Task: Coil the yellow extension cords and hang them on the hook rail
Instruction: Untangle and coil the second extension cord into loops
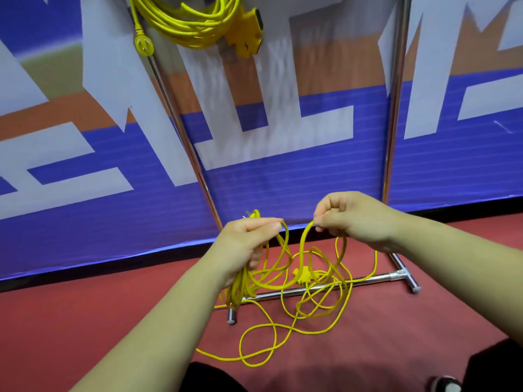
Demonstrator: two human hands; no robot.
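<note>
- Your left hand grips gathered loops of the thin yellow extension cord.
- Your right hand pinches its next stretch, fingers curled tight.

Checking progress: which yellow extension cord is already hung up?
The coiled yellow cord at the top; the loose yellow cord sprawls on the red floor.
</note>
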